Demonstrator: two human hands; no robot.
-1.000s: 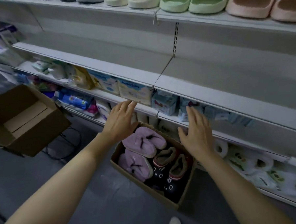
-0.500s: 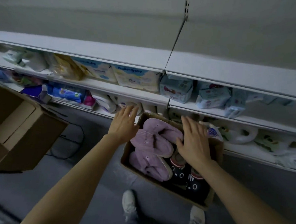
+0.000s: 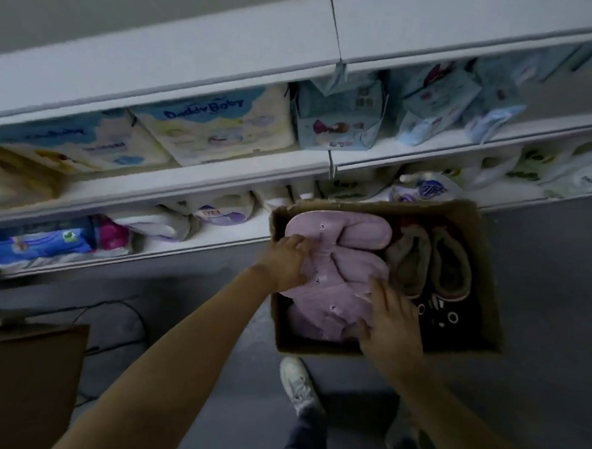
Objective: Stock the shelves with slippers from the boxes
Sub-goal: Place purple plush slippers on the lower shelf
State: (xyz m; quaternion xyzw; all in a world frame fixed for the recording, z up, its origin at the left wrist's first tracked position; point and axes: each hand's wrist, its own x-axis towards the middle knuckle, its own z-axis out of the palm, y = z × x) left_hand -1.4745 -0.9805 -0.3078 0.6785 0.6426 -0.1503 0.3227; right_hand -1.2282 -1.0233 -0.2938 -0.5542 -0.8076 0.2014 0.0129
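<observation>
Step in hand: pick-up from the box (image 3: 484, 268), not yet shelving. The box sits on the floor at 3 o'clock of frame centre, hard against the bottom shelf (image 3: 218, 234). Inside: lilac slippers (image 3: 340, 261) fill the 9 o'clock half, dark slippers (image 3: 439, 283) with grey lining sit at the 3 o'clock side, touching them.

The left hand (image 3: 287, 261) is on the lilac pile at its 9 o'clock edge, fingers bent over the plush; looks like a grip forming, though how firm it is cannot be told. The right hand (image 3: 390, 320) lies on the pile's 5 o'clock corner, fingers spread and fairly straight, pressing rather than clasping. Nothing is lifted clear.

Likely next: close both hands on a lilac pair, raise it out past the box wall, then carry it to 12 o'clock to the bare shelf (image 3: 194, 50) above the baby-goods packs (image 3: 217, 124). The plush is soft and stacked, so a neighbouring slipper may drag along.

A second box (image 3: 22, 381) stands at 8 o'clock, well apart.
</observation>
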